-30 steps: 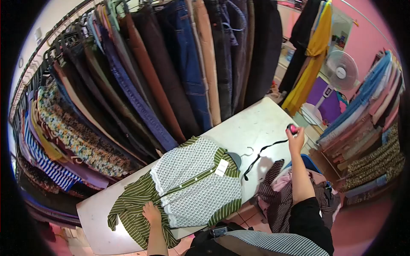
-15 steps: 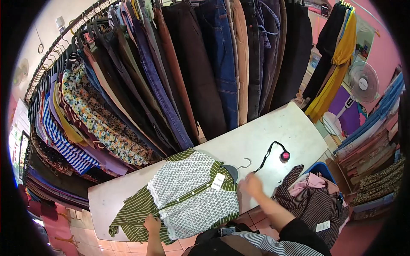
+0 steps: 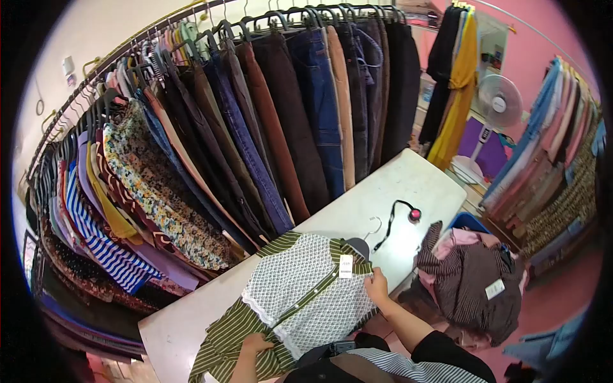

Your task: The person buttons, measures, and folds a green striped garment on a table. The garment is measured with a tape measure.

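A green striped garment with white patterned panels [image 3: 300, 281] lies on the white table [image 3: 185, 313], with a dark hanger [image 3: 359, 246] at its neck, the metal hook upward. A white tag [image 3: 345, 265] lies on its front. My right hand [image 3: 378, 286] pinches the garment's edge near the hanger. My left hand [image 3: 257, 345] lies on the striped fabric at the lower part; its fingers are partly hidden, so its grip is unclear.
A pink-and-black round item on a black strap [image 3: 414, 215] lies at the table's far right. Beside the table, dark striped clothes [image 3: 472, 281] overfill a blue bin [image 3: 469, 222]. Hung clothes [image 3: 274, 127] line the far side. A fan [image 3: 499, 102] stands at the back right.
My right hand has moved from beside the hanger onto the garment's edge and closed on it. The view has shifted. My left hand is still at the garment's lower part.
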Available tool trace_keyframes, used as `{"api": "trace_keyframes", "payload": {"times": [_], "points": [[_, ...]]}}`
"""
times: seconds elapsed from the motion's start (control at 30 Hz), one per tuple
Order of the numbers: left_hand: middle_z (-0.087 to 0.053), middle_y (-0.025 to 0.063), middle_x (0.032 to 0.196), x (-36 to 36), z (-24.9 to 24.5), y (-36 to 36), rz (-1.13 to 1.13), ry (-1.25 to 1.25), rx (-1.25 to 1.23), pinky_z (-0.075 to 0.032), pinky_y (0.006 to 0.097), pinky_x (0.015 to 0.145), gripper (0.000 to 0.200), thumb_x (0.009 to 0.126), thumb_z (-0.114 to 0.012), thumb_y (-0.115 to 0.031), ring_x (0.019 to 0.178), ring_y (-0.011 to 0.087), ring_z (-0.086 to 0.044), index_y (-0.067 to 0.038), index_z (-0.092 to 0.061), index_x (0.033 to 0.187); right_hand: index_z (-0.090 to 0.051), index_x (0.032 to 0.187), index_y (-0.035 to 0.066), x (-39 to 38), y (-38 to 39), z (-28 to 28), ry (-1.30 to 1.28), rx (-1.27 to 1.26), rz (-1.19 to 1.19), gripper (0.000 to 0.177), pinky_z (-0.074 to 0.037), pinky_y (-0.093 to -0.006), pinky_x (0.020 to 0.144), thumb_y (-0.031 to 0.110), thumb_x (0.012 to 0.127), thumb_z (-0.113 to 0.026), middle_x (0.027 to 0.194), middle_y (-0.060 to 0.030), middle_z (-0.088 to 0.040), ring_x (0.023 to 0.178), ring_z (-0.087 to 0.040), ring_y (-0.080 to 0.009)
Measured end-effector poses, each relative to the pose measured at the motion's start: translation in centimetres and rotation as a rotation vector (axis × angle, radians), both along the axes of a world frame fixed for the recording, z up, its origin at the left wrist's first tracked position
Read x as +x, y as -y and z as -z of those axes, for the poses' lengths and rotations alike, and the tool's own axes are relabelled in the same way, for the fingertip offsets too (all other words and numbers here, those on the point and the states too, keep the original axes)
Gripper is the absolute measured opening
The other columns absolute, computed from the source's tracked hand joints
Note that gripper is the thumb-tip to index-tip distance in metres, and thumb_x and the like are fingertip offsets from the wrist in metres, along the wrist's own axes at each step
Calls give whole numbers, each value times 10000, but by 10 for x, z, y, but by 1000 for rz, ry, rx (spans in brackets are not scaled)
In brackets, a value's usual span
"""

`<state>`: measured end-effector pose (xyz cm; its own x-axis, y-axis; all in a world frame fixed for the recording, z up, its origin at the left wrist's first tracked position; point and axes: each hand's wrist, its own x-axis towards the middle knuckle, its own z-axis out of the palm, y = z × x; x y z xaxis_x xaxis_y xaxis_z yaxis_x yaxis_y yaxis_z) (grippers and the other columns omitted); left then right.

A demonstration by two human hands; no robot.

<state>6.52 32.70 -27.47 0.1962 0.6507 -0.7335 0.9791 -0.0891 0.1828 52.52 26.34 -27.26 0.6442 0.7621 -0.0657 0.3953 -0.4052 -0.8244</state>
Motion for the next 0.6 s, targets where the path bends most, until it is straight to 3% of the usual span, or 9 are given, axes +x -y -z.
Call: {"api": "trace_keyframes", "payload": {"times": [0.1,0.13,0.17,0.23,0.27,0.37,0.43,0.53,0.6], "points": [[-651,76,700,7,-10,-15,-119,138,-370,-475,280,603,551,642,-787,-552,677,173,-621,-60,-673,862,-525,1048,-41,-16,31,-43,205,165,57,288,-465,-478,767,118,814,-582,959,-281,-594,876,-600,-424],[-611,72,672,13,-13,-22,-130,292,-497,-432,219,561,525,656,-796,-549,645,115,-587,-73,-666,835,-533,1052,-27,-19,43,-57,233,190,74,287,-467,-457,752,117,810,-590,964,-246,-584,863,-594,-405],[-634,74,721,18,-18,-29,-134,347,-500,-464,276,593,549,659,-796,-543,680,147,-606,-42,-661,837,-535,1036,-26,-23,58,-73,281,239,74,274,-466,-438,726,108,805,-595,943,-232,-582,826,-590,-390],[-643,83,751,38,-17,-46,82,591,-112,-491,349,629,515,696,-785,-469,688,233,-618,-4,-645,871,-539,1002,-25,-29,90,-106,382,328,75,248,-463,-400,675,90,793,-605,900,-205,-576,753,-581,-358],[-650,112,836,56,-23,-54,178,656,90,-494,373,701,492,728,-760,-418,768,283,-618,6,-629,941,-539,991,-19,-30,109,-116,466,363,80,233,-465,-390,675,74,787,-603,893,-198,-565,769,-574,-367],[-597,188,1133,132,-106,-53,357,936,722,-440,411,922,518,794,-691,-296,1068,367,-546,-4,-536,1194,-545,1015,21,-39,168,-158,638,412,82,276,-493,-415,678,74,762,-641,901,-179,-571,786,-600,-374],[-515,174,1285,179,-168,-38,458,1101,929,-304,458,1063,606,798,-680,-306,1239,345,-429,-30,-469,1294,-552,1005,27,-49,205,-183,698,406,127,285,-500,-407,670,47,740,-655,872,-171,-575,763,-603,-366],[-516,151,1284,229,-227,-4,691,1180,1054,-228,506,1101,646,781,-690,-325,1261,343,-407,-48,-456,1315,-557,990,22,-67,260,-219,741,424,173,271,-495,-373,627,30,736,-650,846,-155,-575,725,-603,-334],[-534,137,1259,257,-239,15,873,1270,932,-178,517,1120,620,775,-690,-333,1245,326,-429,-54,-477,1287,-557,1003,14,-85,301,-234,736,392,218,280,-485,-357,644,35,739,-647,844,-145,-577,736,-603,-311]]}}
